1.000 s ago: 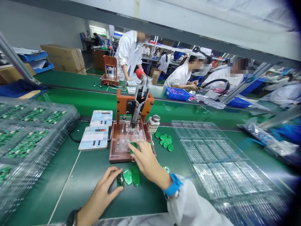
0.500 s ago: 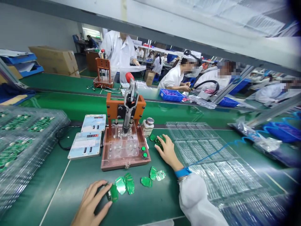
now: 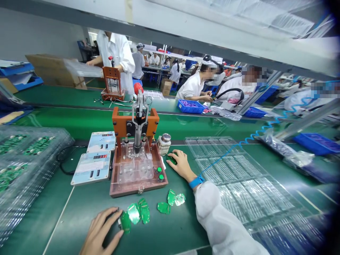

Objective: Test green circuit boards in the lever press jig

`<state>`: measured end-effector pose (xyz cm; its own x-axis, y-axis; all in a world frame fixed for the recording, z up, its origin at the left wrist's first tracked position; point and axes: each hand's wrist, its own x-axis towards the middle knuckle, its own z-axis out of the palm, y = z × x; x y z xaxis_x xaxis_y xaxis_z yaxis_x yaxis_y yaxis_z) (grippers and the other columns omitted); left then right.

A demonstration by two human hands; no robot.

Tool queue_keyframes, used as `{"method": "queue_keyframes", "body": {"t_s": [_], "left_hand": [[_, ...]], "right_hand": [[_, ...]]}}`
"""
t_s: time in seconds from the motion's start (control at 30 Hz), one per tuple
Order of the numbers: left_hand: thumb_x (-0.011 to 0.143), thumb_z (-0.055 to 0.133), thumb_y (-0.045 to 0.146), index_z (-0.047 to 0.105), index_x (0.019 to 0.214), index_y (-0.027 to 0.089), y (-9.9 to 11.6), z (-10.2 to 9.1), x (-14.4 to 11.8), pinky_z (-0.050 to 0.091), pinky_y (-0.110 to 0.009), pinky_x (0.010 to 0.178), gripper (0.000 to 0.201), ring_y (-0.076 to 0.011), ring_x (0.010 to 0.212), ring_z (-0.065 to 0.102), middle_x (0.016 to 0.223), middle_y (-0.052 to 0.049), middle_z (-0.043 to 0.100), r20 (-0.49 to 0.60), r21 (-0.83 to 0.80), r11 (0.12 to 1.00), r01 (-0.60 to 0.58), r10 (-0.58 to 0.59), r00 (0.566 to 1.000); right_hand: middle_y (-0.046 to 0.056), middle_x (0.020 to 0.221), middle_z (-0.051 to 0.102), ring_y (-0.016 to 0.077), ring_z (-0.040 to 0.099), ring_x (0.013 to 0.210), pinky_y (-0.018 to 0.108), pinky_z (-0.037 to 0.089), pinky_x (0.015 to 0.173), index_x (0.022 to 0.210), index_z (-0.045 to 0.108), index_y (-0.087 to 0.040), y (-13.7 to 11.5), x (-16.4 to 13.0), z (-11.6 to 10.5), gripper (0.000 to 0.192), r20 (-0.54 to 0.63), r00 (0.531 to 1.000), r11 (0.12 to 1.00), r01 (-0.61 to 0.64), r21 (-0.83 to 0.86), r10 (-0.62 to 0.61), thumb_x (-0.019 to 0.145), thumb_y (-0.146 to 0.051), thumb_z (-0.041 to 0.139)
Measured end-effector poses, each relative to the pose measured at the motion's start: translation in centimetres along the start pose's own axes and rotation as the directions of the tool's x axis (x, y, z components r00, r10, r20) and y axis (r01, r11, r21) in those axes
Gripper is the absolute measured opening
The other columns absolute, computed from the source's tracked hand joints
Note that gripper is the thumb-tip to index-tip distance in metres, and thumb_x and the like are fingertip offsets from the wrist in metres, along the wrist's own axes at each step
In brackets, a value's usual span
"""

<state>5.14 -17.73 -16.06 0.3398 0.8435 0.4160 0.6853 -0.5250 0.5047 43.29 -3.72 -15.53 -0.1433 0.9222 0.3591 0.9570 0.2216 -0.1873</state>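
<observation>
My left hand [image 3: 102,230] rests low on the bench, its thumb and fingertips at opposite edges of a green circuit board [image 3: 125,222]. A small dark and white part shows at that board's left side. More green boards [image 3: 133,213] lie against it on the right, partly overlapping. My right hand [image 3: 181,164] is curled over a green circuit board [image 3: 172,160] beside the jar; the fingers hide most of it. Between the hands, a loose cluster of green boards [image 3: 164,208] lies flat. The clamp fixture [image 3: 138,170] stands behind them, its red-tipped lever upright.
Two meter boxes [image 3: 91,168] with red digits sit left of the fixture. A white-labelled jar [image 3: 164,144] stands at its right. Stacked clear trays with boards [image 3: 32,156] are at left; clear trays [image 3: 233,177] lie at right. A blue coiled cord [image 3: 271,124] runs from my wristband.
My right hand has moved left toward the jar, covering boards that showed earlier. The left hand stays at its board. Across the bench, a co-worker has shifted left with a clear sheet.
</observation>
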Motion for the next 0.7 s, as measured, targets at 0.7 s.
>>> {"method": "queue_keyframes", "body": {"t_s": [0.7], "left_hand": [[0.085, 0.058, 0.036, 0.062, 0.118, 0.031, -0.9, 0.7, -0.4, 0.056, -0.031, 0.082, 0.034, -0.0227, 0.103, 0.063, 0.116, -0.005, 0.064, 0.032, -0.002, 1.0, 0.021, -0.021, 0.999]], "right_hand": [[0.007, 0.104, 0.063, 0.0224, 0.047, 0.093, 0.039, 0.039, 0.084, 0.095, 0.065, -0.02, 0.1, 0.1, -0.9, 0.023, -0.039, 0.999, 0.993, -0.001, 0.117, 0.006, 0.081, -0.037, 0.06]]}}
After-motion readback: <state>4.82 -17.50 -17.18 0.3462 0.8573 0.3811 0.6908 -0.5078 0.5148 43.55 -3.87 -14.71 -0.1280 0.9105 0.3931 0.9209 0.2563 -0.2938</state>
